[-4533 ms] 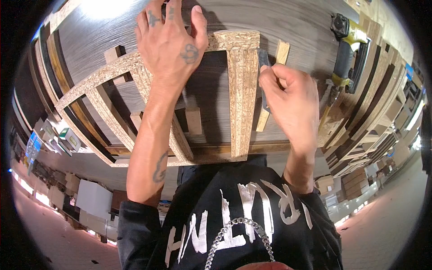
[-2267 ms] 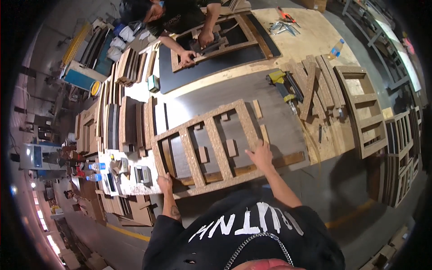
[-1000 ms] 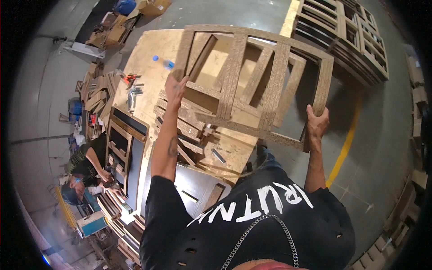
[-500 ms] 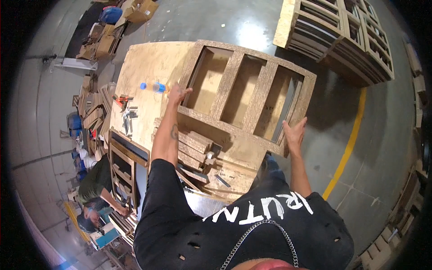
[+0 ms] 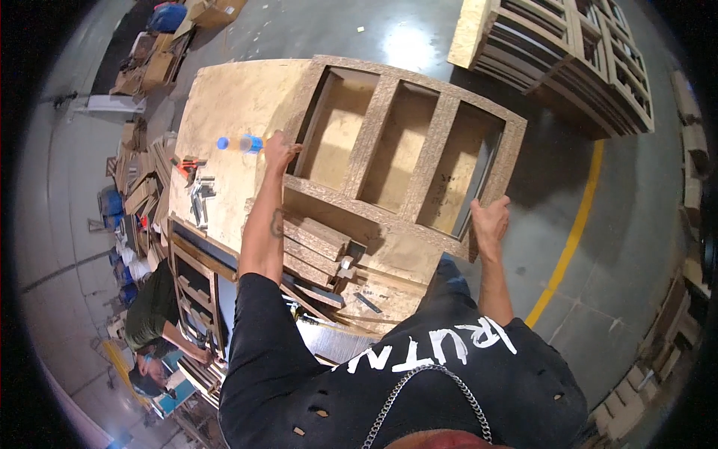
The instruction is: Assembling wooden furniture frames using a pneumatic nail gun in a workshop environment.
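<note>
So, closest in is a black shirt (image 5: 419, 382) with a chain (image 5: 434, 367) hanging over it. Just past that, a dark strip (image 5: 367, 302) lies by the table's near edge, with a pile of boards (image 5: 308, 256) to its left. The table (image 5: 247, 93) is bare plywood, and the wooden frame (image 5: 364, 142), three openings in it, is over its right end. Can't tell if the table's taking any weight.

Left hand (image 5: 278, 151) is gripping the frame's left end, thumb side up. Right hand (image 5: 490, 220) grips the other end by the near right corner, thumb on top; the undersides of both grips are hidden.

Near the left hand there's a bottle (image 5: 250, 144), then a red-handled tool (image 5: 189, 166) and some metal bits (image 5: 200, 200) along the table's left edge. Below those, a co-worker (image 5: 153, 318) bends by another frame (image 5: 202, 258).

Farther off, past the far right corner, stacked frames (image 5: 568, 60) stand beside a yellow floor line (image 5: 574, 239). Cartons (image 5: 217, 10) sit way beyond the far left corner.
</note>
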`<state>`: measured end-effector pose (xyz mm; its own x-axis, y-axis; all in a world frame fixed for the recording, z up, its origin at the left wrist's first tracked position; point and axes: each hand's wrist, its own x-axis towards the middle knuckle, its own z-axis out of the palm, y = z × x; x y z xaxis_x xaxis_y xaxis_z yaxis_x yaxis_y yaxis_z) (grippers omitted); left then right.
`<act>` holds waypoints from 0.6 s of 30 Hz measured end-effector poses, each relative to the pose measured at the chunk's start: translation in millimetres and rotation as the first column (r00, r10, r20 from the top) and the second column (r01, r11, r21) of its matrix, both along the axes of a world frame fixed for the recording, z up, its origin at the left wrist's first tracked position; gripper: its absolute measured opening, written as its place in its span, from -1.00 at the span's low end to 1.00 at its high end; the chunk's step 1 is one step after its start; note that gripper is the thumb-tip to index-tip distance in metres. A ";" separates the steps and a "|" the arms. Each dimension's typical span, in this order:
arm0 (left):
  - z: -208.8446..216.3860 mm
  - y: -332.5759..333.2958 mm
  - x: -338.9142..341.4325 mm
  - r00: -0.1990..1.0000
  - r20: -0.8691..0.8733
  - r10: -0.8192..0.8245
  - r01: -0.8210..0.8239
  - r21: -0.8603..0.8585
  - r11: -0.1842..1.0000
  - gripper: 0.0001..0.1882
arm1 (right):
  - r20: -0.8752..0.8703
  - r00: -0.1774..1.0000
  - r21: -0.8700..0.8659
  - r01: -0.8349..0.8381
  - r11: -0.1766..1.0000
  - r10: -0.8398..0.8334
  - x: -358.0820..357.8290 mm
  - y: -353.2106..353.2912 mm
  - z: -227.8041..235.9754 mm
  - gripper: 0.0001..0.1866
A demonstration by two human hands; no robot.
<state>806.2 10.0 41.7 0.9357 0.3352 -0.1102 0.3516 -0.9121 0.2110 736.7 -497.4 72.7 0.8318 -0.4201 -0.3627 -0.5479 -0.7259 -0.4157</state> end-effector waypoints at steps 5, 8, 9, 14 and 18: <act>6.3 1.5 -19.7 0.997 0.068 0.037 -0.031 -0.084 0.996 -0.38 | -0.094 0.995 0.038 -0.010 0.999 0.013 9.2 4.2 13.3 -0.30; 16.4 2.0 -43.2 0.947 0.322 0.019 -0.012 -0.025 1.000 -0.33 | 0.045 0.995 0.099 -0.093 0.991 0.089 8.9 7.4 11.4 -0.29; 21.0 -9.0 -61.9 0.916 0.400 -0.021 -0.047 0.161 0.986 -0.31 | 0.020 0.992 0.102 -0.126 0.987 0.124 3.9 5.3 16.3 -0.29; 192.3 -148.1 -141.1 0.826 0.402 0.396 -0.045 -0.653 0.756 -0.65 | -0.020 0.990 -0.019 -0.137 0.990 0.137 11.3 -10.4 5.5 -0.23; 355.3 -190.4 -321.6 0.620 0.656 0.430 -0.077 -0.495 0.866 -0.72 | 0.170 0.942 -0.055 -0.285 0.957 0.290 -1.5 -10.1 25.3 -0.11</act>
